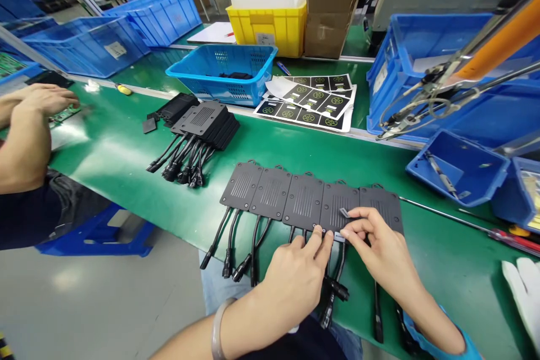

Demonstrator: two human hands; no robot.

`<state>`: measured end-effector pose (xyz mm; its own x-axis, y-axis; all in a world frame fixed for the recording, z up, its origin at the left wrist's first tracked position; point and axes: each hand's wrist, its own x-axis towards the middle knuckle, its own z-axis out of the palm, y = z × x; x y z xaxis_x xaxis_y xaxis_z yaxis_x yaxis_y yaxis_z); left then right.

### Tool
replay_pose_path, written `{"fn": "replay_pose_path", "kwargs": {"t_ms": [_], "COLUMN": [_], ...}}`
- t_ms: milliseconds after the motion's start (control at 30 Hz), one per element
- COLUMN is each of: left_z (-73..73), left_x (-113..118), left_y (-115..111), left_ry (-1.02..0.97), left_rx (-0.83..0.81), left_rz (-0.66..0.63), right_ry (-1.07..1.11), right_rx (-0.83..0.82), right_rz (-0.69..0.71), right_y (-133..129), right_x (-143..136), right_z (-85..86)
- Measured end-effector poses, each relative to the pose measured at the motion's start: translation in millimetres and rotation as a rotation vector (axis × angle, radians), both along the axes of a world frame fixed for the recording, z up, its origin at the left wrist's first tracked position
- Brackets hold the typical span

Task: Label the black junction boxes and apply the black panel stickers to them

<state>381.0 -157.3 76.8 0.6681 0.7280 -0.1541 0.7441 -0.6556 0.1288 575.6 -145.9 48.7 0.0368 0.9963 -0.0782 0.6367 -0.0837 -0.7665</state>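
Several flat black ribbed modules (304, 201) lie side by side on the green bench, their cables hanging toward me over the front edge. My left hand (297, 270) rests its outstretched fingertips on the lower edge of the middle modules. Beside those fingertips a small pale label (339, 237) sits at the lower edge of the fourth module from the left. My right hand (373, 239) is closed in a pinch on a small grey strip (345, 213), held just over that module. My right fingertips partly cover the label's right end.
More black modules (206, 118) are stacked at the left. Behind stand a blue basket (223, 79), printed label sheets (312, 104) and a yellow crate (270, 25). At the right are a blue bin (459, 169), a long screwdriver (506, 238) and a white glove (523, 292). Another person's hands (44, 101) work at far left.
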Motion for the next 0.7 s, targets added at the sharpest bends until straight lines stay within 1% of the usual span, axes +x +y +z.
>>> {"fn": "replay_pose_path", "kwargs": {"t_ms": [533, 700], "left_z": [-0.3, -1.3], "left_x": [2.4, 2.9], "left_y": [-1.2, -1.3], "left_ry": [-0.011, -0.025], "left_rx": [0.042, 0.086], "left_rz": [-0.001, -0.017], "right_ry": [0.009, -0.011], "right_rx": [0.002, 0.051], "right_rz": [-0.006, 0.007], "right_y": [1.2, 1.0], "right_x": [-2.6, 1.0], "right_z": [1.6, 5.8]}}
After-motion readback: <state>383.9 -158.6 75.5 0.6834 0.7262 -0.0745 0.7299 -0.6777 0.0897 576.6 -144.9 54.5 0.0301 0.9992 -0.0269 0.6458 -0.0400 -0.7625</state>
